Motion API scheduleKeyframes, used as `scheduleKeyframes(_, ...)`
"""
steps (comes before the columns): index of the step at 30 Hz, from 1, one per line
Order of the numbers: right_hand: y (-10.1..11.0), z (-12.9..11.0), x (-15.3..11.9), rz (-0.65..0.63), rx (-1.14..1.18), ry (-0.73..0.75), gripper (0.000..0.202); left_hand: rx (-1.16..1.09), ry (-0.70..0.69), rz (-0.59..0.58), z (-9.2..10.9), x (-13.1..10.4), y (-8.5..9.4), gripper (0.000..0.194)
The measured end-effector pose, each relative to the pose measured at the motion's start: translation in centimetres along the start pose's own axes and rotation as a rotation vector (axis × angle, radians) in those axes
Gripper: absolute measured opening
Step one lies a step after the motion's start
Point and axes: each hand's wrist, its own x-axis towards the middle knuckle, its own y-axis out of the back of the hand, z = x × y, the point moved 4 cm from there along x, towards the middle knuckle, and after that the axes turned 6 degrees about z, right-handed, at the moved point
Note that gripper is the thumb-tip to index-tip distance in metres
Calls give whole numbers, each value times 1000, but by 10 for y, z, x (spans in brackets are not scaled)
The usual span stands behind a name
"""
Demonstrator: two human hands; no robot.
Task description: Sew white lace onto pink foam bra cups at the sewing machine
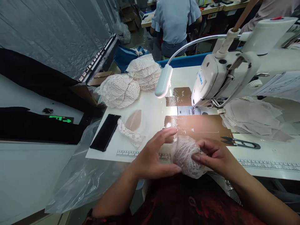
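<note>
A rounded white lace piece (188,157) is at the table's front edge, below the brown covering by the sewing machine. My right hand (212,154) pinches its right side between thumb and fingers. On its left, my left hand (159,156) is spread, with the thumb near the lace's lower side and the fingers raised above the table. Further left lie a beige cup-shaped piece (134,120) and a strip of white lace (130,132). Two stacks of lace cups, one nearer (119,91) and one farther (145,72), sit at the back left.
A white sewing machine (211,75) stands at the right, with a lamp (164,80) beside it. Black snips (246,143) and thin pale fabric pieces (255,117) lie at the right. A black phone (105,132) rests at the left edge. A person (174,22) sits beyond the table.
</note>
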Motion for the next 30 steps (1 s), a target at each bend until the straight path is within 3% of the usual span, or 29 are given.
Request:
scheduleKeyframes(1,-6,-1,0,-44,-40,11,8,70,8,-27,1,4,-2,74)
scheduleKeyframes(3,-13,-4,0,-57,-121,73,10,86,66,-112,-5,7,-11,59)
scheduleKeyframes(5,-14,-6,0,-7,-196,155,16,24,120,-161,-14,7,-20,41)
scheduleKeyframes(8,-12,-8,1,80,-252,225,21,-37,146,-171,-21,4,-26,36)
scheduleKeyframes(16,-15,-8,4,110,-280,168,24,53,145,-100,-7,16,-24,30)
scheduleKeyframes(24,-5,-1,7,110,-263,47,27,-133,270,-87,-21,24,-34,28)
scheduleKeyframes(30,1,-1,8,143,-273,53,28,-81,178,-111,-17,27,-39,33)
